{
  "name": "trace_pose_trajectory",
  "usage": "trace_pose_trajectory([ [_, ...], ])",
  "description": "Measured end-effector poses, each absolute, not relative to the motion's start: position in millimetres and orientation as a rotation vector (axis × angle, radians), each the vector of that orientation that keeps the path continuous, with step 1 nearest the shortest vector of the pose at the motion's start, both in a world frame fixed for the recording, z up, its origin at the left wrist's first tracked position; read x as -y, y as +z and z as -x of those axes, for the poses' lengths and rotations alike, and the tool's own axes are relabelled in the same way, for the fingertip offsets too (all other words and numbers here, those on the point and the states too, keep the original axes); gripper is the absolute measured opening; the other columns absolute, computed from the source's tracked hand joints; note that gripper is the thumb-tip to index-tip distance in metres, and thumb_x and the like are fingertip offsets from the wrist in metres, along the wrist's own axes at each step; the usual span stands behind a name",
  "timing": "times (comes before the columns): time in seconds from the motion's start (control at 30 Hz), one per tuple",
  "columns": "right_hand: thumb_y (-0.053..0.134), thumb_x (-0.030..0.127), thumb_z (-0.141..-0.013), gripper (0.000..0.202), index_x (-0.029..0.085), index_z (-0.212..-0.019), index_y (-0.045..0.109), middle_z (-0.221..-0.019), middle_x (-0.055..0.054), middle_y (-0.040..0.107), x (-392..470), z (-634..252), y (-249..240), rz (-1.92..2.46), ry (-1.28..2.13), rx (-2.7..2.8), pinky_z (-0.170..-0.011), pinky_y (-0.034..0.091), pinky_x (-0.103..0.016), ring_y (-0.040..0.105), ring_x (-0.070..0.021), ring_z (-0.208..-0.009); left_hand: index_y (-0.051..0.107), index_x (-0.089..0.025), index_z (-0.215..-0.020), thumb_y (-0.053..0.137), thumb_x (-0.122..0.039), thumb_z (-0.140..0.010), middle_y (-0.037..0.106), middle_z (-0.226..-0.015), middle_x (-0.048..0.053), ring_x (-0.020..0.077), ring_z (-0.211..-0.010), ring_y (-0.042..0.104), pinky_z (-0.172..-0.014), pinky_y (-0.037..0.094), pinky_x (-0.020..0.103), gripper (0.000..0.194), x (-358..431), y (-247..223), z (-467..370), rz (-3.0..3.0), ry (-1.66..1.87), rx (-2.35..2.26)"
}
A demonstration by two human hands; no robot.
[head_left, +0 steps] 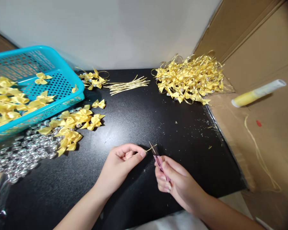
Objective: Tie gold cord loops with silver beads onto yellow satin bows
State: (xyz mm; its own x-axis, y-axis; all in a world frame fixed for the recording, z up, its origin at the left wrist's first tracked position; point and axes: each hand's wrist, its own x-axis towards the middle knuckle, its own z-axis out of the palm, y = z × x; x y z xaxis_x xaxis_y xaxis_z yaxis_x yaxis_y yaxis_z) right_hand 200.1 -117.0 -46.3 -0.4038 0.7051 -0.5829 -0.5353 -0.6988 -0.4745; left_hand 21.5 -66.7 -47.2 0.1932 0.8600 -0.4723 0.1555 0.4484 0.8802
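Observation:
My left hand (121, 163) is closed in a pinch on a thin gold cord (148, 149), whose end sticks out past the thumb and forefinger. Pink-handled thread snips (159, 163) are gripped in my right hand (171, 175), fingers wrapped round the handles. Their blades point up and away from me and meet the cord close to its tip; whether they have cut it I cannot tell. Beyond the hands, a bundle of cut gold cords (128, 85) lies at the back of the black table (134, 121).
To the left stands a turquoise basket (60, 60) holding yellow ribbon bows. Beside it are loose bows (69, 139) and many clear beads (26, 159). Finished-looking bows with cord loops are piled (189, 78) at the back right. A yellow-white tube (257, 93) lies on cardboard (266, 134).

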Motion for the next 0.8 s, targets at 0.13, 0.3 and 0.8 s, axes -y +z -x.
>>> trace_pose_trajectory([
  [0.13, 0.071, 0.049, -0.079, 0.04, 0.016, -0.079, 0.047, -0.06, 0.008, 0.04, 116.1, -200.0, -46.7, 1.05, 2.098, 0.293, -0.047, 0.016, -0.021, 0.027, -0.0018, -0.046, 0.07, -0.016, -0.072, 0.068, -0.045, -0.074, 0.025, -0.046, -0.009, 0.0064, -0.045, 0.022, -0.046, 0.017, 0.021, 0.029, 66.6, -46.4, -21.9, -1.011, 0.632, -1.313],
  [0.3, 0.07, 0.049, -0.08, 0.038, 0.017, -0.085, 0.052, -0.058, 0.008, 0.041, 112.5, -209.5, -46.5, 1.085, 1.98, 0.258, -0.048, 0.019, -0.021, 0.028, -0.003, -0.046, 0.069, -0.016, -0.069, 0.069, -0.045, -0.073, 0.026, -0.045, -0.009, 0.0059, -0.045, 0.022, -0.046, 0.017, 0.02, 0.029, 66.4, -44.8, -24.2, -0.987, 0.639, -1.32],
  [0.8, 0.063, 0.049, -0.083, 0.028, 0.024, -0.096, 0.061, -0.138, -0.006, 0.052, 54.0, -226.9, -67.2, 1.066, 1.373, 0.488, -0.105, 0.036, -0.041, 0.048, -0.0213, -0.128, 0.061, -0.016, -0.066, 0.078, -0.043, -0.064, 0.019, -0.048, -0.011, 0.0048, -0.044, 0.013, -0.039, 0.018, 0.016, 0.032, 64.6, -46.4, -19.3, -0.547, 0.885, -1.22],
])
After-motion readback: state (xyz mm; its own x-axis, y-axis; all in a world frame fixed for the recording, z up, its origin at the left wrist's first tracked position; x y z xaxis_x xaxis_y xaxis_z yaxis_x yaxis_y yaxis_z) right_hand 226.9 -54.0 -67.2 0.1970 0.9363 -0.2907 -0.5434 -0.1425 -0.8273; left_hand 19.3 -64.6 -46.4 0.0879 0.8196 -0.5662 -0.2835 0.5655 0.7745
